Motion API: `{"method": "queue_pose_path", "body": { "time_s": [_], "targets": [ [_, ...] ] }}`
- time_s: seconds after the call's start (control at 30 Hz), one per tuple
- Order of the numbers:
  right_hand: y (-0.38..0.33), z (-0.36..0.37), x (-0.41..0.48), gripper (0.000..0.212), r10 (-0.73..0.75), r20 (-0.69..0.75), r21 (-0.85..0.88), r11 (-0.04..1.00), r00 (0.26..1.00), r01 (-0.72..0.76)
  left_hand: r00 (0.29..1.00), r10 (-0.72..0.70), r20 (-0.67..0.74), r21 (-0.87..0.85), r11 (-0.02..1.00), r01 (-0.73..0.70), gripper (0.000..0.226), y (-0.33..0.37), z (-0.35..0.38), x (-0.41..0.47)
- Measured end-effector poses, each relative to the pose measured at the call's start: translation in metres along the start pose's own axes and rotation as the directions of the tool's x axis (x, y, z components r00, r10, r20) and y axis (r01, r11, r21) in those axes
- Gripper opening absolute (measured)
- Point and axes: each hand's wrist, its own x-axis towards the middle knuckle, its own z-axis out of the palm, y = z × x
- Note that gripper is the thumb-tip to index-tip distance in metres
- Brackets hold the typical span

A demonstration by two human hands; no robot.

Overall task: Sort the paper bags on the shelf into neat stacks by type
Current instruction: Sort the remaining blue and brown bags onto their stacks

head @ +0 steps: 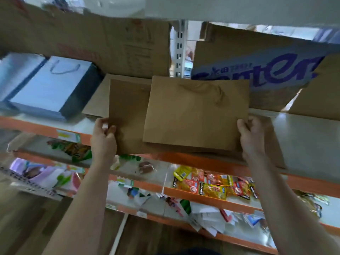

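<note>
Flat brown paper bags lie on the white shelf (303, 137) with an orange front rail. My left hand (104, 137) pinches the left edge of a tall brown bag (128, 116). My right hand (251, 137) grips the right edge of a wider brown bag with twisted handles (195, 115), which overlaps the tall one and lies on more brown bags. Both bags hang slightly over the shelf's front edge. At the left sits a stack of light blue bags with cord handles (49, 89). A further brown bag (97, 103) lies behind the tall one.
Cardboard boxes stand at the back: a plain one (110, 45) on the left, one with blue lettering (257, 70) on the right. A white slotted upright (179, 48) rises between them. Lower shelves hold snack packets (211, 183) and other packaged goods.
</note>
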Motion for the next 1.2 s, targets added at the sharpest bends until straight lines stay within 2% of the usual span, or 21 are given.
{"method": "queue_pose_path", "body": {
  "time_s": [0.13,0.27,0.4,0.47,0.57,0.73,0.83,0.97,1.1,1.2],
  "targets": [
    [-0.008,0.054,-0.031,0.014,0.040,-0.008,0.038,0.998,0.999,-0.040,0.999,-0.019,0.045,-0.022,1.000,0.020,0.021,-0.019,-0.043,0.046],
    [-0.009,0.079,-0.047,0.002,0.060,-0.026,0.043,0.997,0.998,-0.058,0.997,-0.002,0.079,-0.010,1.000,0.003,0.023,-0.023,-0.060,0.080],
    [-0.010,0.091,-0.050,0.016,0.061,-0.025,0.055,0.997,0.998,-0.060,0.992,-0.056,0.113,-0.034,0.998,0.060,0.029,-0.026,-0.059,0.110],
    [-0.011,0.098,-0.047,0.018,0.073,-0.019,0.057,0.996,0.997,-0.072,0.985,-0.077,0.152,-0.092,0.992,0.091,0.036,-0.028,-0.056,0.123],
    [-0.009,0.108,-0.036,0.016,0.084,-0.028,0.036,0.996,0.996,-0.083,0.972,-0.097,0.216,-0.125,0.984,0.126,0.059,-0.028,-0.052,0.137],
    [-0.009,0.124,-0.019,0.015,0.112,-0.024,0.032,0.993,0.993,-0.111,0.983,-0.098,0.156,-0.089,0.990,0.113,0.049,-0.029,-0.040,0.162],
    [-0.009,0.131,-0.013,0.014,0.126,-0.010,0.000,0.992,0.992,-0.126,0.992,-0.068,0.108,0.008,0.998,0.068,0.047,-0.032,-0.034,0.173],
    [-0.009,0.138,-0.016,0.013,0.129,-0.027,-0.009,0.992,0.991,-0.130,0.993,-0.004,0.118,0.175,0.984,-0.017,0.046,-0.035,-0.021,0.186],
    [-0.013,0.142,-0.023,0.012,0.127,-0.067,-0.040,0.991,0.990,-0.129,0.992,0.087,0.090,0.334,0.936,-0.112,0.047,-0.047,-0.009,0.205],
    [-0.014,0.146,-0.033,0.015,0.115,-0.118,-0.027,0.992,0.986,-0.119,0.982,0.142,0.128,0.407,0.895,-0.182,0.052,-0.055,-0.008,0.213]
  ]
}}
